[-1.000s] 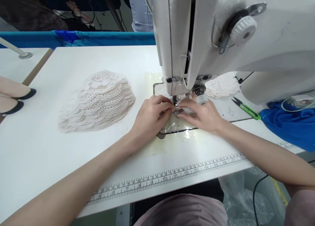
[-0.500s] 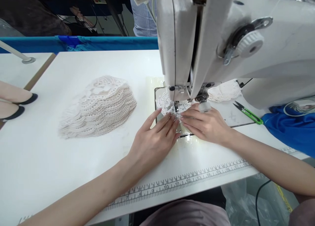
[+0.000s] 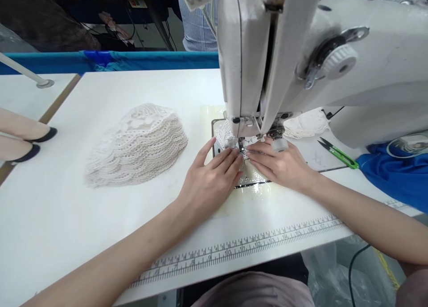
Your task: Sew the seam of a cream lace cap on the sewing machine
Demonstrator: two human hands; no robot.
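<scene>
White lace piece [image 3: 224,132] under presser foot [image 3: 241,143] of sewing machine [image 3: 247,62]. Left hand [image 3: 211,178] palm down at its near edge, outermost finger splayed, other fingers together. Right hand [image 3: 284,165] beside foot, fingers close together on lace; can't tell if pinching. Lace stack [image 3: 143,146] left on desk [image 3: 50,218]; green-handled thread snips [image 3: 344,157] right, touching blue cloth [image 3: 397,175].

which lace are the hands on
The lace piece at the presser foot, with the left hand and right hand on it; the lace stack lies farther left, the other lace beyond the right hand.
</scene>
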